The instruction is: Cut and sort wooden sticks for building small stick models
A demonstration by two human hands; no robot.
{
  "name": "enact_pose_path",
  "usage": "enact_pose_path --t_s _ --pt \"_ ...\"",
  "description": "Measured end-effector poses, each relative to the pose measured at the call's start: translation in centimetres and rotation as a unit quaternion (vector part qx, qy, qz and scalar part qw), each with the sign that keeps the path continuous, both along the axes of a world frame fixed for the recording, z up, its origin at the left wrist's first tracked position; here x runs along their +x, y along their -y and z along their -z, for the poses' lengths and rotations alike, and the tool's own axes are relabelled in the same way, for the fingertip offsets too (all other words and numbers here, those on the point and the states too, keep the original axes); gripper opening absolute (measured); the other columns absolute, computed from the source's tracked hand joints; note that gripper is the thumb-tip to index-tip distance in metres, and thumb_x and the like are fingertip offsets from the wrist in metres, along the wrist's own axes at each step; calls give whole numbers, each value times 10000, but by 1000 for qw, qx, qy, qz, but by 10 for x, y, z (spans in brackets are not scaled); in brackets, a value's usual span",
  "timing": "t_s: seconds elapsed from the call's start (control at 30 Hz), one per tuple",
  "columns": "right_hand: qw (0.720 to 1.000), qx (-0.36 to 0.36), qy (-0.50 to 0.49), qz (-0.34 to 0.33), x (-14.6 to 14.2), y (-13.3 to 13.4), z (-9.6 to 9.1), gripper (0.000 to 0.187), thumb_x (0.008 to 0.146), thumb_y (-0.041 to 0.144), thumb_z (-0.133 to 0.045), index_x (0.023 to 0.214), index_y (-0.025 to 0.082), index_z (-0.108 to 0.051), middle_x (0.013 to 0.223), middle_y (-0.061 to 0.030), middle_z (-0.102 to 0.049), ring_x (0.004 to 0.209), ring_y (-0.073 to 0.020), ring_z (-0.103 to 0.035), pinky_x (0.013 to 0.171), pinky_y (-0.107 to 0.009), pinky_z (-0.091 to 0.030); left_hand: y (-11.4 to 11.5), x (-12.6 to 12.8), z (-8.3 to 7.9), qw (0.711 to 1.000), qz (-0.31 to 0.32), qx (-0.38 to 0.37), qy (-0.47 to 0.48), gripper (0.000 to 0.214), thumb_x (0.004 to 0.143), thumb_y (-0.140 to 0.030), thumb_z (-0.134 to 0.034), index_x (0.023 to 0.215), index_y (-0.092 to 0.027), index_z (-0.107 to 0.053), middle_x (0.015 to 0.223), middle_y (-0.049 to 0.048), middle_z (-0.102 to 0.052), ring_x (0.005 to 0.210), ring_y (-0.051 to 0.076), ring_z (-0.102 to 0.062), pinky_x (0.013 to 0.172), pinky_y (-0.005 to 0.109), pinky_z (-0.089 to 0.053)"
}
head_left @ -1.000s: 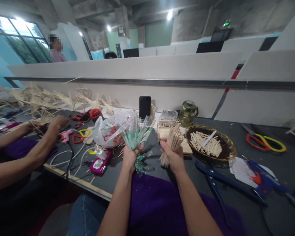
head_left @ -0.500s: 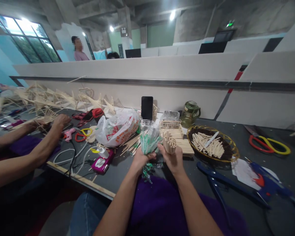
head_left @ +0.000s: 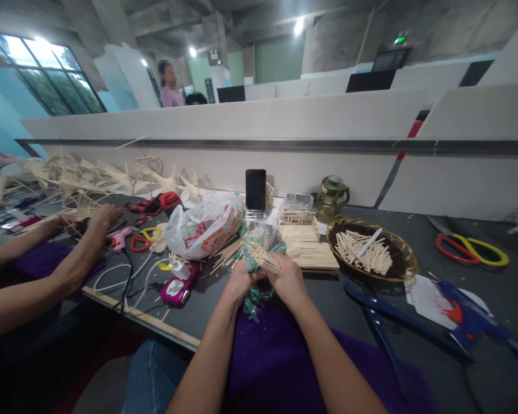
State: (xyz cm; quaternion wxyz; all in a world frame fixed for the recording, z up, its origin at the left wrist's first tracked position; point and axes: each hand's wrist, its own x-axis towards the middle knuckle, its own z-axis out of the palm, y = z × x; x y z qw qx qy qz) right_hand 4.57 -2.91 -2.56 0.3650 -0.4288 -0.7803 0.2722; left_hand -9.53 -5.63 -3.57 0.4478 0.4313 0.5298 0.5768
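My left hand [head_left: 238,280] is closed around a crinkled bunch of clear and green plastic wrappers [head_left: 254,236]. My right hand [head_left: 290,278] grips a bundle of thin wooden sticks [head_left: 263,257], tilted so its cut ends point left against the wrappers. The two hands are pressed close together above the near part of the dark table [head_left: 418,230], over a purple cloth [head_left: 280,362] on my lap. Flat wooden stick panels [head_left: 311,253] lie just beyond my right hand.
A round basket [head_left: 408,261] of cut sticks sits to the right, with blue cutters [head_left: 384,319], a blue glue gun [head_left: 470,319] and red-yellow scissors [head_left: 470,248] nearby. A plastic bag [head_left: 202,225], black phone [head_left: 255,188] and green lantern [head_left: 331,198] stand behind. Another person's arms [head_left: 47,270] work at left.
My right hand has swung the stick bundle from upright down and leftward, bringing it against the wrappers. Both hands have drawn together and slightly nearer to me.
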Motion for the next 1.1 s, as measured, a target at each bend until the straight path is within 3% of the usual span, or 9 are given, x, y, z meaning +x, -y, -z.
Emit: enact_pose_path --t_s 0.13,0.23,0.37,0.43,0.6,0.83,1.0,1.1 --pt "1000 -2 -18 12 1 1 0 84 786 246 -604 823 239 -680 776 -23 -683 705 -185 -606 627 -245 -406 -2 0 2 1000 -2 13 -18 292 464 -277 -859 660 -159 -677 700 17 -683 707 194 -603 710 305 -492" --pt "985 -27 -167 38 7 -3 -3 155 802 335 -640 861 201 -695 715 -21 -666 644 -170 -585 607 -258 -430 -2 1 5 1000 6 5 -14 264 553 -300 -821 721 -152 -681 639 23 -676 594 176 -592 585 277 -470" --pt "896 -102 -404 153 17 -14 -9 328 742 445 -716 891 153 -702 632 -1 -631 515 -128 -524 515 -261 -434 1 5 7 999 44 -7 -7 232 568 -282 -809 704 -152 -672 629 35 -684 558 171 -591 553 266 -453" --pt "864 -132 -457 163 22 -19 -10 354 693 447 -761 865 145 -698 616 5 -621 481 -115 -509 472 -252 -426 1 7 5 998 56 -7 -10 216 570 -277 -802 685 -154 -668 631 36 -683 566 171 -590 561 266 -452" --pt "867 -151 -459 123 24 -20 -13 316 652 387 -807 790 136 -674 610 8 -605 467 -95 -497 437 -229 -402 2 11 -1 998 38 5 -43 207 571 -273 -797 670 -160 -654 618 16 -655 578 162 -569 592 267 -454" --pt "815 -131 -541 160 28 -22 -22 290 633 335 -812 786 153 -648 633 27 -585 468 -78 -479 419 -211 -400 -1 9 1 994 23 41 -100 234 536 -261 -804 704 -170 -669 648 1 -649 670 180 -574 701 292 -489" --pt "760 -149 -604 191 46 -29 -31 277 581 280 -821 720 145 -623 563 62 -534 438 -57 -451 414 -195 -400 -2 7 4 992 25 44 -112 188 561 -259 -784 684 -169 -675 658 5 -652 691 188 -590 740 309 -495" --pt "754 -157 -609 189 50 -30 -33 284 580 292 -824 733 134 -644 546 63 -531 438 -52 -446 418 -191 -407 -2 7 4 991 31 48 -118 177 569 -243 -783 699 -165 -690 672 7 -666 681 182 -592 752 311 -499"
